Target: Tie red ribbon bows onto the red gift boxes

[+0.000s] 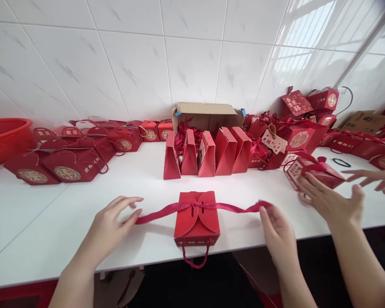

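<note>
A red gift box sits near the front edge of the white table, its petal flaps folded together on top. A dark pink ribbon is knotted over the flaps, with one tail stretched to each side. My left hand is at the left tail, its end near the thumb and the other fingers apart from it. The right tail's end is pinched in my right hand, fingers curled. A twisted red cord handle hangs from the box's front over the table edge.
Several upright red boxes stand behind, before a cardboard carton of ribbons. Finished boxes crowd the left, beside a red basin. At right, another person's hands are at a ribboned box. The white table's front edge is close.
</note>
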A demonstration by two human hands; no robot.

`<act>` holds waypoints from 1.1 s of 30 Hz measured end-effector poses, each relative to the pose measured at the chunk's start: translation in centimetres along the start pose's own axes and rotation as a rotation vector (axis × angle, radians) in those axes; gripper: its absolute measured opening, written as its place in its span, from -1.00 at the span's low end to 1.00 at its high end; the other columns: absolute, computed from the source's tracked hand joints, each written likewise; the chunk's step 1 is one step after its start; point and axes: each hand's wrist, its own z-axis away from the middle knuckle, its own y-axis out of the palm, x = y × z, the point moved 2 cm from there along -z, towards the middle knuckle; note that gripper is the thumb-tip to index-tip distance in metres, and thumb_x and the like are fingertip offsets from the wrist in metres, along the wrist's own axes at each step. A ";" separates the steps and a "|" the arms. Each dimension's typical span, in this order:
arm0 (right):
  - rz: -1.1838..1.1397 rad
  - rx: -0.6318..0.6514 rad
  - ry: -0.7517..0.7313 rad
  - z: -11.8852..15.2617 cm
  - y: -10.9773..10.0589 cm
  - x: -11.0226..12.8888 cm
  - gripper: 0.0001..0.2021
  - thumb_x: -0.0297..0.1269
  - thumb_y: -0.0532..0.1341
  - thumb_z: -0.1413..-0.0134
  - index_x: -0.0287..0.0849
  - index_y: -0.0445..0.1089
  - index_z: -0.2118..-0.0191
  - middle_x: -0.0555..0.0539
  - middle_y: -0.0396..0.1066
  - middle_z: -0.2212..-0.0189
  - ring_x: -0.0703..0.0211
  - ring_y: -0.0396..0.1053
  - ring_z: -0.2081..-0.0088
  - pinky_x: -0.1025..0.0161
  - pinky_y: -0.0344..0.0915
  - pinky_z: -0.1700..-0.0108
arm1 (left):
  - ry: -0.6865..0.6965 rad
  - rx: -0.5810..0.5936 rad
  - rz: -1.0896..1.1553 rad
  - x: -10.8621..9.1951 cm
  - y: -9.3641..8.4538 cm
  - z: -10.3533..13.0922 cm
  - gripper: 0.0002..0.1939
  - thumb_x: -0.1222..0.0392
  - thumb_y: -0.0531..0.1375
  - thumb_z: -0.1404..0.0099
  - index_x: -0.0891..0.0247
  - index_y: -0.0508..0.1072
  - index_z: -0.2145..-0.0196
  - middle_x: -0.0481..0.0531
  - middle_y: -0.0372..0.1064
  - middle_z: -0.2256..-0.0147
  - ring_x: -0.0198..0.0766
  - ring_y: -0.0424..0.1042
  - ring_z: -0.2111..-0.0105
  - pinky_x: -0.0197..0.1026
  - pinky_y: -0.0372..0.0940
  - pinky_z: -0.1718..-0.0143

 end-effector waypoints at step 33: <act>-0.106 0.596 -0.183 6.6 8.3 7.9 -0.86 -0.24 0.28 -0.02 -0.17 0.53 0.45 -0.01 0.39 0.58 0.31 0.26 0.54 0.34 0.19 0.50 | 0.037 0.315 0.448 -10.0 3.6 -0.6 -0.93 0.15 0.16 -0.25 0.18 0.36 0.34 -0.06 0.27 0.37 -0.30 0.31 0.33 -0.25 0.24 0.25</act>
